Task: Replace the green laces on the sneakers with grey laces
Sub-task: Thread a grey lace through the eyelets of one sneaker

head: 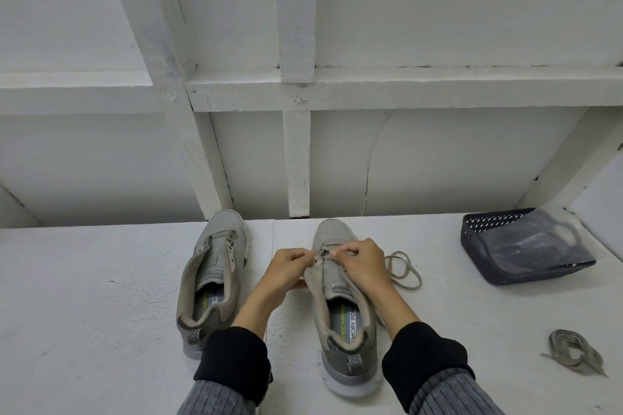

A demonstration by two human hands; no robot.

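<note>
While both sneakers sit stripped of green: left hand (286, 268) steadying right sneaker (340, 300), right hand (362, 263) pinching grey lace (403, 271) at lowest eyelets; left sneaker (212, 280) unlaced, bundled lace (573, 349) waiting.

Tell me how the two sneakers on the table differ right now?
The left sneaker sits untouched with no lace in its eyelets; the right sneaker has a lace at its front eyelets, with the left hand and right hand working there. Both are grey, toes pointing away.
</note>
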